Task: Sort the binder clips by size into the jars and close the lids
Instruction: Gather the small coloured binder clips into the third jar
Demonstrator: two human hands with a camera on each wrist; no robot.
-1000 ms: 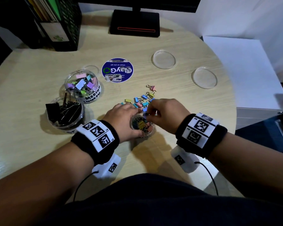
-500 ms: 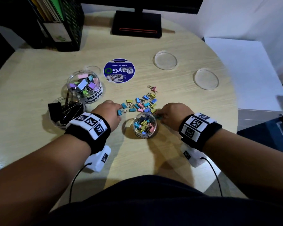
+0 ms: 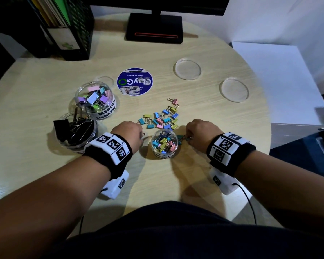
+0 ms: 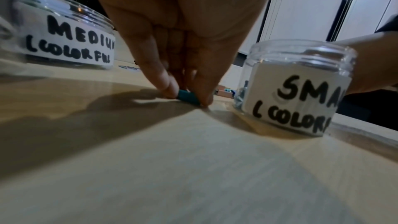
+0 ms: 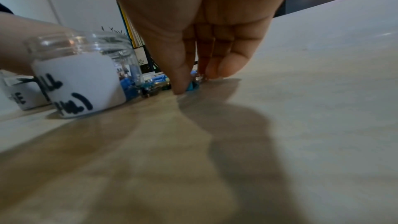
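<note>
The small jar (image 3: 164, 144), labelled "SMALL (COLORFUL)" (image 4: 297, 91), stands open between my hands, partly filled with small coloured clips. A loose pile of small clips (image 3: 162, 117) lies just behind it. My left hand (image 3: 128, 134) pinches a teal clip (image 4: 187, 98) against the table left of the jar. My right hand (image 3: 199, 132) pinches a blue-teal clip (image 5: 192, 86) on the table right of the jar. The medium jar (image 3: 95, 101) holds pastel clips. The large jar (image 3: 76, 132) holds black clips.
Two clear lids (image 3: 187, 68) (image 3: 234, 89) lie at the back right, a third lid (image 3: 104, 80) behind the medium jar. A blue round sticker (image 3: 135, 84), a monitor base (image 3: 153, 28) and a black mesh file holder (image 3: 64, 25) stand farther back. The table edge curves at right.
Both hands left the small jar's mouth and moved outward, left hand to the left, right hand to the right. Each now pinches a clip on the table.
</note>
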